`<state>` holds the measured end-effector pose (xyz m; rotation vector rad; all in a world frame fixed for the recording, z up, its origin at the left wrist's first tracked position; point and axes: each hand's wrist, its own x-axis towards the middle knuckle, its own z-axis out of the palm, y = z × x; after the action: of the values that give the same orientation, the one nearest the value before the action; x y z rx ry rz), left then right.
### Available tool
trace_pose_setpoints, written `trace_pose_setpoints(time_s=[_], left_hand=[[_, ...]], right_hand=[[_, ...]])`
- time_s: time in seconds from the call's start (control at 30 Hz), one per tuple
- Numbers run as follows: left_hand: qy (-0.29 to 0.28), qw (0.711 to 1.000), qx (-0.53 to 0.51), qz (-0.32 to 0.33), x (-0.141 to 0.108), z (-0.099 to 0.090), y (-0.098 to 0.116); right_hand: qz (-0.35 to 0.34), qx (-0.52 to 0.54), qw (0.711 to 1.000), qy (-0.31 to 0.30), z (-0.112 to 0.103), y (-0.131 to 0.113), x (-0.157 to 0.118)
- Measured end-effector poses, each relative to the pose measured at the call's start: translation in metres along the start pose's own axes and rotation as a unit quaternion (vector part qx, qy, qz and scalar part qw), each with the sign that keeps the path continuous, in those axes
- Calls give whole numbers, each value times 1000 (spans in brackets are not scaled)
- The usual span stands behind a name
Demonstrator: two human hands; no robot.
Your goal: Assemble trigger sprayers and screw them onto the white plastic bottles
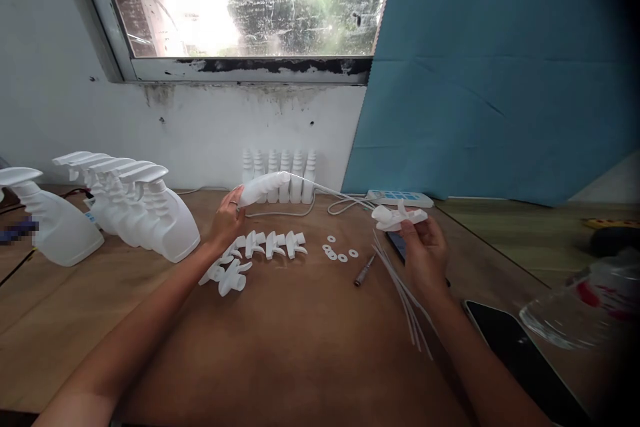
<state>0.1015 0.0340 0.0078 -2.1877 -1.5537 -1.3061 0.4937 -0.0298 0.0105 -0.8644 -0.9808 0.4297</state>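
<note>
My left hand (229, 217) is closed around a white plastic bottle (263, 188), tipped with its neck to the right. In my right hand (425, 250) is a white trigger spray head (397, 217), held over the right of the table. A thin tube (325, 187) runs between the bottle's mouth and the spray head. Below my left hand lie several loose trigger spray heads (275, 245). Several white washers (343, 258), a small screwdriver (365, 271) and a bundle of thin clear tubes (407, 310) lie between my hands.
Several bottles with spray heads (173, 227) stand at the left. Bare white bottles (297, 180) line the wall. A power strip (400, 198) with a white cord lies behind my right hand. A dark tablet (520, 353) and a clear bottle (575, 307) are at the right.
</note>
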Motion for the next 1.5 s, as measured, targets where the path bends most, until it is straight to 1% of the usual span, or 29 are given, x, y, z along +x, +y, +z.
trace_pose_setpoints(time_s=[0.2,0.3,0.37,0.43,0.53,0.6,0.67,0.73,0.77,0.83,0.9,0.97,1.0,1.03,1.17,1.23,1.33,1.37,1.4,1.5], left_hand=[[4,1000,0,3,-6,-1,-3],[0,1000,-1,12,-9,-2,-4],[-3,1000,-3,22,-10,-3,0],[-7,999,-3,33,-12,-7,10],[-24,998,-19,60,-20,-14,35],[-40,995,-54,78,-30,-19,55],[-66,988,-121,75,-44,-22,76],[-110,968,-223,37,-61,-24,95],[-133,951,-281,5,-70,-24,103],[-182,904,-381,-62,-87,-24,114],[-222,862,-443,-110,-101,-21,119],[-247,838,-468,-133,-109,-18,119],[-254,831,-475,-139,-111,-16,117],[-257,826,-481,-143,-113,-15,116],[-257,806,-511,-151,-114,-11,108],[-258,806,-513,-144,-115,-12,105],[-253,822,-498,-110,-108,-16,103],[-239,831,-495,-93,-103,-18,104],[-212,840,-493,-75,-95,-22,105],[-86,863,-497,-20,-61,-41,119]], right_hand=[[-9,1,1000,11,-2,-3,3],[-20,-21,1000,10,-3,-3,3],[-35,-46,998,11,-3,-6,1],[-59,-69,996,5,-1,-14,-1],[-100,-63,993,-16,3,-35,-1],[-136,-48,989,-34,7,-53,1],[-186,-54,979,-66,12,-73,4],[-242,-81,960,-113,20,-92,6],[-266,-98,949,-140,26,-102,7],[-295,-126,926,-199,39,-119,7],[-309,-144,899,-274,54,-133,4],[-314,-149,875,-337,69,-139,0],[-307,-146,871,-356,76,-140,-2],[-290,-139,872,-368,82,-139,-4],[-187,-100,901,-380,98,-128,-10],[-161,-78,905,-385,104,-122,-13],[-126,-47,908,-396,111,-117,-19],[-104,-36,913,-392,113,-116,-22],[-80,-26,920,-383,114,-114,-26],[-28,1,942,-334,119,-109,-36]])
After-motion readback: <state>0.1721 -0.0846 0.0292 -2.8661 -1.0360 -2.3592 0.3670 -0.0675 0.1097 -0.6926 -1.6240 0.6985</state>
